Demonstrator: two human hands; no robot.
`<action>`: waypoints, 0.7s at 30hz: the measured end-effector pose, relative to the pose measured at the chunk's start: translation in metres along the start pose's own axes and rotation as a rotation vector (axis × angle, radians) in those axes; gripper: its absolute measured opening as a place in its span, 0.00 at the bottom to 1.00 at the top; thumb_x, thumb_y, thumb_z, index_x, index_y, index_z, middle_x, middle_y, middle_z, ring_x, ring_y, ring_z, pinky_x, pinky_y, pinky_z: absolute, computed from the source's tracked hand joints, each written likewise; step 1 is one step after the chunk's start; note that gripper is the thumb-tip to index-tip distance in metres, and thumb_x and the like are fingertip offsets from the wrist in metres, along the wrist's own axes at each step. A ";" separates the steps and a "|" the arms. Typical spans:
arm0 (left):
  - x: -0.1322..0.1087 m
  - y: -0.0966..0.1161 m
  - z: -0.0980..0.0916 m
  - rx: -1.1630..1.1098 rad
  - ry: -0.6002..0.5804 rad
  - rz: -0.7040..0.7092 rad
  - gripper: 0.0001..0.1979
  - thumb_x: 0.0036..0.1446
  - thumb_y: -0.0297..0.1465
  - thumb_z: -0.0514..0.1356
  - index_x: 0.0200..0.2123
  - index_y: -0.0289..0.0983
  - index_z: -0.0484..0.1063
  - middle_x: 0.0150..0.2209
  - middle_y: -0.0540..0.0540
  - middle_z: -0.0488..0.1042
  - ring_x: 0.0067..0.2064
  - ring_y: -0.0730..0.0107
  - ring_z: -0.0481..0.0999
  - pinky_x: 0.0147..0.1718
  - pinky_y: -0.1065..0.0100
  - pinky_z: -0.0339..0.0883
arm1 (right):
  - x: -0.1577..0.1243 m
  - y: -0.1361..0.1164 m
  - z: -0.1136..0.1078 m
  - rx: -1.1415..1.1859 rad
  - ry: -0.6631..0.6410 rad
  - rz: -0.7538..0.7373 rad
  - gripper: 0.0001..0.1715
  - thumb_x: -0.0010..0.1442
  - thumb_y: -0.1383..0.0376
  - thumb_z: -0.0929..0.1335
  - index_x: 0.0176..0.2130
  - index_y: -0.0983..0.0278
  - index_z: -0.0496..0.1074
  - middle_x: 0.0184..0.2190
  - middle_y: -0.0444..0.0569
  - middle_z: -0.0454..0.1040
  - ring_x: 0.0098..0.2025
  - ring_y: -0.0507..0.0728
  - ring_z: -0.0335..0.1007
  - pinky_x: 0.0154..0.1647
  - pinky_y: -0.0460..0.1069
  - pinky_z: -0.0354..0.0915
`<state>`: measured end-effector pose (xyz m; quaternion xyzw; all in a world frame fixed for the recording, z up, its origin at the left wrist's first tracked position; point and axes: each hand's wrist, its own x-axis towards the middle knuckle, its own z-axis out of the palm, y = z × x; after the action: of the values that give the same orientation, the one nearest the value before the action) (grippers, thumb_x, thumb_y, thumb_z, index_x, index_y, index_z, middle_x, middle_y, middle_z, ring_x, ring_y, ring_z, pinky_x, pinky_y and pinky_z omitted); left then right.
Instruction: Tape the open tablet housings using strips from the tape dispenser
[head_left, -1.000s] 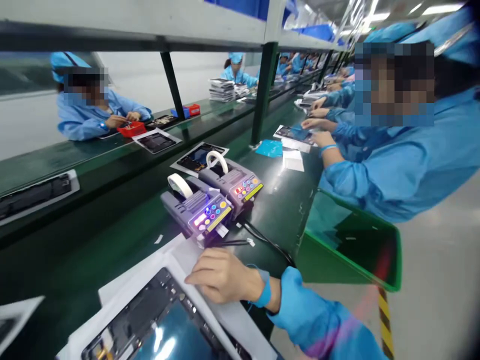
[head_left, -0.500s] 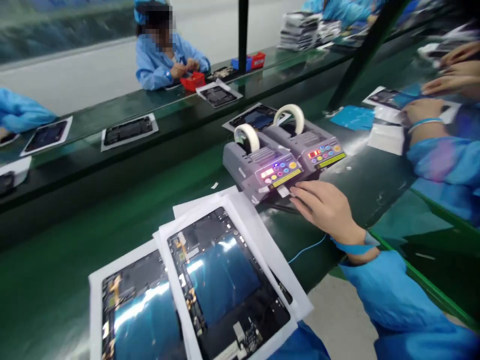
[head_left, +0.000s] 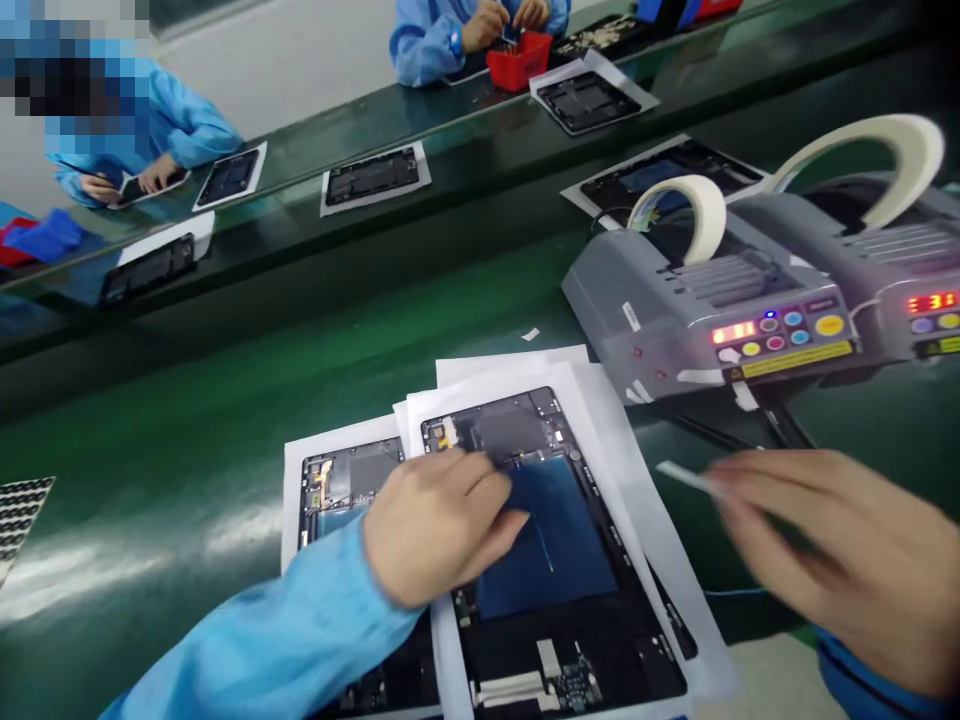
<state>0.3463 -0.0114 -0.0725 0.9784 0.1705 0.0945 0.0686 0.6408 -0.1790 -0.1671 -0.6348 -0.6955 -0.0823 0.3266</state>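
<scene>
Pinched in my right hand [head_left: 825,540] is a short strip of white tape [head_left: 682,475], held just in front of the tape dispenser. My left hand [head_left: 442,520] is over an opened tablet [head_left: 555,530] with its back off, fingers curled down near the upper left of the large blue-filmed battery. Its fingertips are hidden, so I cannot tell whether anything is between them. The tablet lies on white paper sheets [head_left: 667,530], overlapping a second opened tablet [head_left: 360,470] to the left. A grey tape dispenser [head_left: 645,310] with a white tape roll [head_left: 705,215] stands behind.
A second dispenser [head_left: 900,270] stands at right. Further opened tablets on paper [head_left: 375,180] line the raised shelf behind. Across it, one person in blue [head_left: 472,35] works over a red bin [head_left: 517,62], another over a tablet. A patterned sheet [head_left: 26,515] lies at left.
My right hand has drawn the tape strip away from the dispenser toward the tablets. My left hand has come into view over the front tablet. The view has shifted left and closer.
</scene>
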 end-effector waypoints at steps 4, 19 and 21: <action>0.053 -0.005 0.050 0.098 -0.108 -0.026 0.11 0.59 0.37 0.61 0.31 0.36 0.71 0.29 0.45 0.73 0.31 0.61 0.76 0.23 0.64 0.70 | 0.036 -0.033 0.037 -0.058 -0.135 -0.181 0.17 0.59 0.65 0.71 0.49 0.62 0.73 0.43 0.50 0.76 0.39 0.58 0.73 0.39 0.54 0.69; 0.062 -0.005 0.071 0.166 -0.155 0.002 0.06 0.63 0.26 0.56 0.31 0.35 0.68 0.30 0.45 0.71 0.33 0.61 0.75 0.28 0.64 0.69 | 0.058 -0.039 0.059 -0.197 -0.217 -0.298 0.22 0.67 0.57 0.62 0.50 0.71 0.72 0.42 0.57 0.74 0.37 0.59 0.66 0.36 0.53 0.59; 0.062 -0.010 0.071 0.128 -0.180 -0.035 0.08 0.64 0.28 0.55 0.32 0.35 0.69 0.31 0.46 0.71 0.34 0.61 0.75 0.30 0.64 0.69 | 0.056 -0.038 0.061 -0.155 -0.223 -0.271 0.21 0.67 0.57 0.62 0.51 0.69 0.72 0.43 0.57 0.74 0.39 0.60 0.67 0.37 0.54 0.60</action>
<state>0.4149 0.0122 -0.1329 0.9822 0.1865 -0.0061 0.0227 0.5849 -0.1068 -0.1716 -0.5637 -0.7980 -0.1082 0.1835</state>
